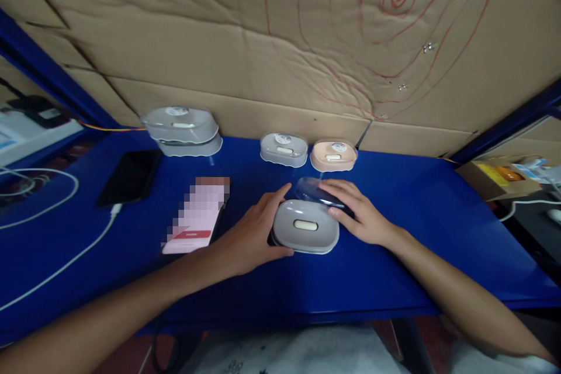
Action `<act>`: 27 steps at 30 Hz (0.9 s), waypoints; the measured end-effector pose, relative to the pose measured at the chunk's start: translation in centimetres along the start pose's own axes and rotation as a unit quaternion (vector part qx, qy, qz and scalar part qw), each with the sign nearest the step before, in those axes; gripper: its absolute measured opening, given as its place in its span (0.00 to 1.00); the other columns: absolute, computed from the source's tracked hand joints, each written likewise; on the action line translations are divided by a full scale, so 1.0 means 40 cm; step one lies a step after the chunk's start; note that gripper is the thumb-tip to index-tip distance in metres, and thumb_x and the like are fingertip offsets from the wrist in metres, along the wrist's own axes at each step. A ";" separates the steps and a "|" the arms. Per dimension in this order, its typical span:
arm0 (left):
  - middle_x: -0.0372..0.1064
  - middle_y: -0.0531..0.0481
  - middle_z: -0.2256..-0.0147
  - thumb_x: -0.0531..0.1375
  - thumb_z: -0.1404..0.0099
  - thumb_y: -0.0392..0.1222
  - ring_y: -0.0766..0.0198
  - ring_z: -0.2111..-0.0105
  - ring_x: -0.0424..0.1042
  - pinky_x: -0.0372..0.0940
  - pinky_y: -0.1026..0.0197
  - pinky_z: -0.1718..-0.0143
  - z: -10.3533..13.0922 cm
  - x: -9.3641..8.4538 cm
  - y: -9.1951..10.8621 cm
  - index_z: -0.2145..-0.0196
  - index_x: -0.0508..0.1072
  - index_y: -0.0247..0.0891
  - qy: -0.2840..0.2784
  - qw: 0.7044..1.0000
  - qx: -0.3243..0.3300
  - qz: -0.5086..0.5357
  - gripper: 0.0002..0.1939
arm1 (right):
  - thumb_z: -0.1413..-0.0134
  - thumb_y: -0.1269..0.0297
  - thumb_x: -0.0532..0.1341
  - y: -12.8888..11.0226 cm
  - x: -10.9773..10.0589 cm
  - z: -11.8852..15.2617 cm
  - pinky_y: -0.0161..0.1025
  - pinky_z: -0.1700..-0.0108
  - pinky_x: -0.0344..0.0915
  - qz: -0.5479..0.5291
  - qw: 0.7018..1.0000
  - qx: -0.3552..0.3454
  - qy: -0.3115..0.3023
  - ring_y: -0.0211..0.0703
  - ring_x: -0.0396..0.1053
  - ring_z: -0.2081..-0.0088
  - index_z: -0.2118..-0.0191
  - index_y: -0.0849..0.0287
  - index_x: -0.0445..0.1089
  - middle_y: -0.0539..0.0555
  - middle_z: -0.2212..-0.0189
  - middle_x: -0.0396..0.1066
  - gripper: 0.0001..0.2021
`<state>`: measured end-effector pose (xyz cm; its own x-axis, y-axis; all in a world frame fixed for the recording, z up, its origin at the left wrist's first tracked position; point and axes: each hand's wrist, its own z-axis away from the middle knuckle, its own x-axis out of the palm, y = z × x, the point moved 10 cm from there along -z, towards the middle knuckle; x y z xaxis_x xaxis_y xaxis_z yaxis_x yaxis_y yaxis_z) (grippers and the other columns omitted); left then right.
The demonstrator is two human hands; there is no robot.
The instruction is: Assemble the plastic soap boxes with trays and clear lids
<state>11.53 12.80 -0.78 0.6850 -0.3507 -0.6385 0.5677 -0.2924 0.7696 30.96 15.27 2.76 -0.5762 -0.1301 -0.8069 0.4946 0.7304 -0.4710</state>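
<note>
A grey oval case (287, 216), like a soap dish, sits uncovered on the blue table. A small cream-coloured oblong piece (305, 225) lies in its middle. My left hand (260, 228) grips the case's left side, thumb at the near edge and fingers round the far one. Just behind the case, my right hand (357, 210) holds a clear plastic lid (307, 187), tilted, its fingers over the lid's right part. Part of the lid is hidden by those fingers.
Along the cardboard wall stand two stacked grey cases (182, 125), a lidded grey case (284, 149) and a lidded peach case (333, 155). Left of my hands lie a lit phone (197, 216) and a dark phone (130, 175) with a white cable (74, 266). A cardboard box (491, 181) is at right.
</note>
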 end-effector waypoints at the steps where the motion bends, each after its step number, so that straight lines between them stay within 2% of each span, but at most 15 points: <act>1: 0.56 0.37 0.32 0.76 0.44 0.46 0.34 0.32 0.61 0.55 0.30 0.30 0.003 -0.001 0.001 0.24 0.42 0.52 -0.004 1.000 -0.005 0.005 0.62 | 0.26 0.55 0.58 0.022 -0.003 0.000 0.66 0.29 0.58 0.037 0.999 0.011 0.004 0.57 0.61 0.29 0.27 0.49 0.60 0.62 0.31 0.64 0.26; 4: 0.54 0.37 0.33 0.75 0.43 0.48 0.35 0.32 0.61 0.56 0.33 0.30 0.009 -0.008 0.012 0.25 0.47 0.49 -0.011 1.000 -0.007 0.010 0.57 | 0.24 0.54 0.55 0.059 -0.007 0.001 0.75 0.28 0.47 0.122 0.992 0.041 0.002 0.61 0.57 0.27 0.28 0.47 0.62 0.62 0.29 0.62 0.24; 6: 0.53 0.37 0.34 0.73 0.41 0.51 0.36 0.32 0.62 0.57 0.34 0.30 0.009 -0.017 0.018 0.27 0.52 0.49 -0.006 1.000 -0.005 0.012 0.52 | 0.23 0.53 0.52 0.027 -0.007 0.001 0.75 0.28 0.44 0.132 0.991 0.014 0.004 0.61 0.53 0.25 0.29 0.46 0.63 0.61 0.27 0.59 0.23; 9: 0.56 0.38 0.36 0.71 0.38 0.57 0.39 0.35 0.65 0.59 0.36 0.31 0.005 -0.032 0.025 0.32 0.57 0.47 0.016 0.999 0.005 0.028 0.44 | 0.28 0.43 0.57 -0.083 0.019 0.004 0.68 0.28 0.52 0.108 0.990 -0.084 -0.018 0.62 0.53 0.26 0.34 0.51 0.70 0.62 0.29 0.61 0.26; 12: 0.59 0.37 0.35 0.72 0.38 0.58 0.39 0.34 0.63 0.58 0.36 0.31 -0.001 -0.043 0.027 0.33 0.58 0.47 0.045 0.997 0.021 0.058 0.43 | 0.31 0.43 0.61 -0.140 0.056 0.004 0.63 0.32 0.61 0.081 0.991 -0.095 -0.049 0.62 0.61 0.30 0.40 0.56 0.73 0.64 0.36 0.69 0.25; 16: 0.58 0.35 0.32 0.76 0.43 0.52 0.38 0.32 0.61 0.58 0.36 0.32 -0.008 -0.026 -0.003 0.28 0.52 0.48 0.038 0.988 -0.001 0.147 0.55 | 0.28 0.51 0.61 -0.124 0.057 -0.002 0.58 0.36 0.66 -0.001 0.998 -0.057 -0.018 0.57 0.70 0.37 0.43 0.58 0.72 0.64 0.44 0.73 0.18; 18: 0.58 0.34 0.31 0.77 0.45 0.49 0.38 0.33 0.63 0.60 0.36 0.34 -0.008 -0.013 -0.017 0.25 0.47 0.48 0.022 0.983 -0.021 0.178 0.61 | 0.28 0.50 0.61 -0.088 0.032 -0.003 0.54 0.38 0.69 -0.060 0.998 -0.022 0.027 0.55 0.72 0.40 0.44 0.58 0.72 0.63 0.45 0.73 0.18; 20: 0.65 0.35 0.36 0.77 0.45 0.46 0.39 0.39 0.70 0.62 0.36 0.37 -0.005 -0.005 -0.025 0.24 0.47 0.48 0.002 0.979 -0.048 0.197 0.60 | 0.28 0.47 0.60 -0.040 0.003 0.000 0.52 0.40 0.71 -0.123 0.989 0.033 0.080 0.54 0.73 0.43 0.46 0.57 0.75 0.62 0.45 0.74 0.19; 22: 0.75 0.40 0.45 0.75 0.43 0.43 0.43 0.48 0.77 0.67 0.39 0.42 0.000 -0.002 -0.030 0.26 0.54 0.46 -0.016 0.966 -0.088 0.243 0.53 | 0.28 0.42 0.58 0.015 -0.020 0.008 0.54 0.39 0.71 -0.211 0.963 0.102 0.135 0.56 0.74 0.42 0.47 0.55 0.76 0.60 0.44 0.75 0.22; 23: 0.78 0.42 0.50 0.74 0.42 0.42 0.44 0.51 0.79 0.69 0.42 0.45 0.002 -0.005 -0.031 0.28 0.59 0.44 -0.017 0.952 -0.109 0.284 0.48 | 0.28 0.40 0.56 0.044 -0.026 0.013 0.56 0.38 0.71 -0.267 0.940 0.139 0.160 0.57 0.74 0.42 0.46 0.54 0.76 0.59 0.44 0.76 0.24; 25: 0.81 0.43 0.50 0.75 0.43 0.41 0.46 0.50 0.79 0.71 0.49 0.48 0.004 -0.021 -0.036 0.38 0.73 0.40 0.004 0.911 -0.151 0.383 0.36 | 0.28 0.38 0.52 0.092 -0.028 0.021 0.57 0.40 0.73 -0.385 0.878 0.199 0.202 0.58 0.75 0.41 0.43 0.53 0.74 0.59 0.44 0.77 0.27; 27: 0.82 0.43 0.50 0.74 0.44 0.38 0.47 0.49 0.79 0.72 0.55 0.50 0.002 -0.041 -0.045 0.48 0.80 0.37 0.042 0.859 -0.187 0.475 0.25 | 0.28 0.39 0.50 0.122 -0.029 0.025 0.58 0.41 0.75 -0.463 0.823 0.229 0.236 0.58 0.75 0.41 0.40 0.52 0.72 0.58 0.44 0.78 0.27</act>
<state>9.34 13.82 -1.15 0.9416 -0.2042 0.2679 -0.1690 0.4016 0.9001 34.69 18.31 1.02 -0.9794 -0.1348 0.1506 -0.1671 0.1212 -0.9785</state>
